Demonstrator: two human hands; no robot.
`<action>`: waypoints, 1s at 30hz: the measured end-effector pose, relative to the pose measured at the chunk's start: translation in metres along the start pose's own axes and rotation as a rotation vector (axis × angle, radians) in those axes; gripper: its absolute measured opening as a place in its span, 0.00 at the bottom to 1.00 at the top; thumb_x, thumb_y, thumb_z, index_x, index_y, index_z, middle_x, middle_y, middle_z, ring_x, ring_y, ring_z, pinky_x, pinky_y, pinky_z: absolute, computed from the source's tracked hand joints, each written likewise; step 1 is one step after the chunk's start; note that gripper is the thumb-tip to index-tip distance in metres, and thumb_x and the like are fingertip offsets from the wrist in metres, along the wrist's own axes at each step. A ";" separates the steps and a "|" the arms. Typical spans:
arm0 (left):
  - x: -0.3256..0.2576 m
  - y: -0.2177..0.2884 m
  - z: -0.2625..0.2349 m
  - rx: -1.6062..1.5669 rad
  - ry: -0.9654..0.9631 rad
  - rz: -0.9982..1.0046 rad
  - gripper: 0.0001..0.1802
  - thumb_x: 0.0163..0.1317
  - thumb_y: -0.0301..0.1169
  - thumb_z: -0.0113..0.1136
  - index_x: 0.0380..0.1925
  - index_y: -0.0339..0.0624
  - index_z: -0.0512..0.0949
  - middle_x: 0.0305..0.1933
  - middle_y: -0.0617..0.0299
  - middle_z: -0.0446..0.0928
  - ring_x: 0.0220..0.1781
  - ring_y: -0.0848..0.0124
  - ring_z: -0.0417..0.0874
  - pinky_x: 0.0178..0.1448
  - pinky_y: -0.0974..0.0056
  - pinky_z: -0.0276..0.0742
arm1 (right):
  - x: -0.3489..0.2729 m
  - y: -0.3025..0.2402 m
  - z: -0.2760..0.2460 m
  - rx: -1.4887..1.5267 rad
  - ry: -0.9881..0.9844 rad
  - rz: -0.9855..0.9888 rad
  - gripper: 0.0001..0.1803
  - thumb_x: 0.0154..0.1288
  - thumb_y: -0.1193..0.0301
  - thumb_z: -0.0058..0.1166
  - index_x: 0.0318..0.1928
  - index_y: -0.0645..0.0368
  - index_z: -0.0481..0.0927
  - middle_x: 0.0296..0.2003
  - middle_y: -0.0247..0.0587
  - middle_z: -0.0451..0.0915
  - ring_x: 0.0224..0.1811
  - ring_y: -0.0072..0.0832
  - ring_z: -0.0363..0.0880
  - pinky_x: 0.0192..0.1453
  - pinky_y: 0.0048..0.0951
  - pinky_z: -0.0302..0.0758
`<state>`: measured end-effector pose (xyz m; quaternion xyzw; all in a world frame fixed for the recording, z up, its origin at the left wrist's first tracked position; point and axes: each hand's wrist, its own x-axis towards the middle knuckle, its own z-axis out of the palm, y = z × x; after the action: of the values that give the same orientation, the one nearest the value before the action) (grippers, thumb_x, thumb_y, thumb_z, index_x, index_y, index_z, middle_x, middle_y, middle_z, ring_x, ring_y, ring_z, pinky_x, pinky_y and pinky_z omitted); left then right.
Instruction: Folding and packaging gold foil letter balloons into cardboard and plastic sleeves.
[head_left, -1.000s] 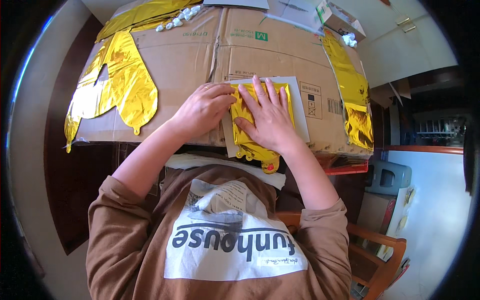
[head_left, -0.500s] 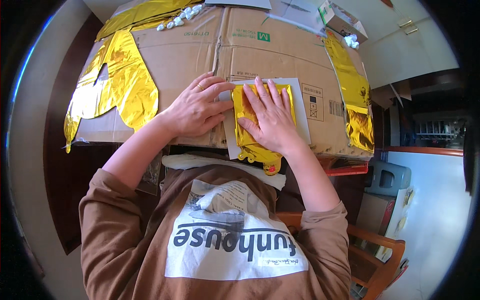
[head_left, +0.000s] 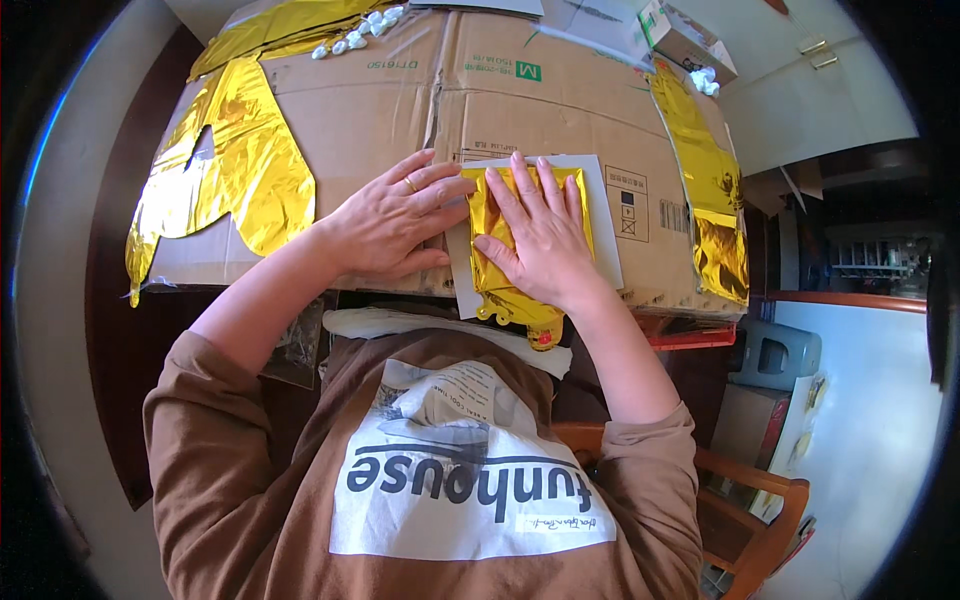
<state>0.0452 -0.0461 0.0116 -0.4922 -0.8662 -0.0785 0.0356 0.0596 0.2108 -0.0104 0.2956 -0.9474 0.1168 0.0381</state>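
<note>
A folded gold foil balloon (head_left: 487,262) lies on a pale grey card (head_left: 604,225), with a small tab hanging toward me over the cardboard's near edge. My right hand (head_left: 545,235) rests flat on the foil, its fingers spread. Beside it, my left hand (head_left: 398,215) lies palm down on the cardboard, fingers stretched out, with the fingertips at the foil's left edge. There is a ring on one of its fingers. Neither hand grips anything. On the left of the cardboard is a flat, A-shaped gold foil balloon (head_left: 262,150).
Brown cardboard (head_left: 350,120) covers the work surface. More gold foil (head_left: 290,32) lies at the far left, near several small white crumpled pieces (head_left: 357,40). A gold foil strip (head_left: 700,170) runs along the right edge, below an open box (head_left: 685,40). A wooden chair (head_left: 770,510) stands lower right.
My left hand has flattened, its fingers straighter and its thumb stretched toward the card. The left forearm and elbow have shifted slightly left. My right hand stays on the foil.
</note>
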 end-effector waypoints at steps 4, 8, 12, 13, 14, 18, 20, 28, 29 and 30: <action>-0.003 0.002 -0.002 -0.033 0.006 -0.005 0.37 0.66 0.54 0.56 0.67 0.39 0.69 0.74 0.49 0.63 0.78 0.52 0.60 0.82 0.42 0.49 | -0.001 0.000 0.001 -0.009 0.010 -0.007 0.43 0.72 0.38 0.42 0.79 0.46 0.55 0.79 0.55 0.50 0.80 0.58 0.46 0.78 0.67 0.39; -0.007 0.004 -0.008 -0.118 0.009 -0.005 0.41 0.67 0.58 0.54 0.68 0.37 0.67 0.75 0.46 0.63 0.78 0.50 0.61 0.81 0.41 0.50 | 0.000 -0.001 0.001 -0.017 0.008 -0.010 0.43 0.72 0.39 0.42 0.79 0.46 0.55 0.79 0.55 0.50 0.80 0.58 0.46 0.78 0.67 0.39; -0.011 -0.003 -0.008 -0.232 0.014 0.002 0.43 0.67 0.60 0.53 0.68 0.36 0.67 0.76 0.44 0.62 0.78 0.48 0.61 0.81 0.41 0.50 | 0.000 0.000 0.002 -0.020 0.013 -0.011 0.43 0.72 0.39 0.43 0.79 0.46 0.55 0.79 0.55 0.49 0.80 0.58 0.46 0.78 0.67 0.39; -0.012 -0.005 -0.007 -0.276 0.022 -0.001 0.42 0.67 0.60 0.53 0.68 0.37 0.67 0.76 0.44 0.62 0.78 0.48 0.60 0.81 0.41 0.51 | 0.000 0.000 0.002 -0.019 0.015 -0.012 0.43 0.72 0.39 0.43 0.79 0.46 0.55 0.79 0.55 0.49 0.80 0.58 0.45 0.78 0.67 0.39; -0.012 -0.006 -0.006 -0.247 0.040 -0.004 0.42 0.67 0.60 0.53 0.68 0.37 0.67 0.76 0.44 0.62 0.79 0.47 0.60 0.80 0.41 0.51 | -0.001 0.000 0.002 -0.016 0.016 -0.014 0.43 0.72 0.39 0.43 0.79 0.46 0.55 0.79 0.55 0.49 0.80 0.58 0.45 0.78 0.67 0.39; -0.010 -0.006 -0.004 -0.144 0.075 0.004 0.39 0.67 0.58 0.53 0.67 0.39 0.68 0.77 0.45 0.60 0.79 0.47 0.59 0.81 0.41 0.50 | -0.001 -0.001 0.003 -0.017 0.019 -0.011 0.43 0.72 0.39 0.43 0.79 0.46 0.55 0.79 0.55 0.49 0.81 0.57 0.45 0.78 0.67 0.39; -0.007 -0.005 -0.005 -0.125 0.070 0.000 0.38 0.68 0.58 0.53 0.67 0.40 0.69 0.78 0.45 0.58 0.79 0.47 0.59 0.81 0.41 0.50 | -0.001 -0.001 0.003 -0.019 0.018 -0.009 0.43 0.73 0.39 0.42 0.79 0.46 0.55 0.79 0.54 0.50 0.81 0.57 0.45 0.78 0.67 0.38; -0.009 -0.007 -0.003 -0.112 0.048 -0.040 0.37 0.67 0.56 0.55 0.68 0.43 0.69 0.79 0.46 0.56 0.79 0.47 0.58 0.82 0.40 0.47 | -0.001 0.000 0.003 -0.025 0.022 -0.013 0.43 0.73 0.38 0.42 0.80 0.45 0.54 0.79 0.54 0.49 0.80 0.57 0.46 0.78 0.67 0.39; -0.009 -0.007 -0.002 -0.105 0.059 -0.032 0.36 0.66 0.55 0.55 0.66 0.43 0.71 0.79 0.47 0.57 0.78 0.47 0.60 0.81 0.39 0.48 | -0.001 0.000 0.003 -0.022 0.025 -0.014 0.43 0.73 0.38 0.42 0.80 0.44 0.54 0.79 0.54 0.49 0.80 0.57 0.46 0.78 0.67 0.39; -0.008 -0.007 -0.002 -0.098 0.070 -0.025 0.35 0.66 0.55 0.56 0.65 0.44 0.72 0.78 0.48 0.58 0.78 0.48 0.61 0.81 0.39 0.49 | -0.001 0.000 0.004 -0.021 0.025 -0.014 0.43 0.73 0.38 0.42 0.79 0.45 0.54 0.79 0.54 0.49 0.80 0.57 0.46 0.78 0.67 0.39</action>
<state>0.0435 -0.0565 0.0117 -0.4796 -0.8656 -0.1383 0.0407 0.0603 0.2103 -0.0139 0.3003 -0.9459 0.1101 0.0540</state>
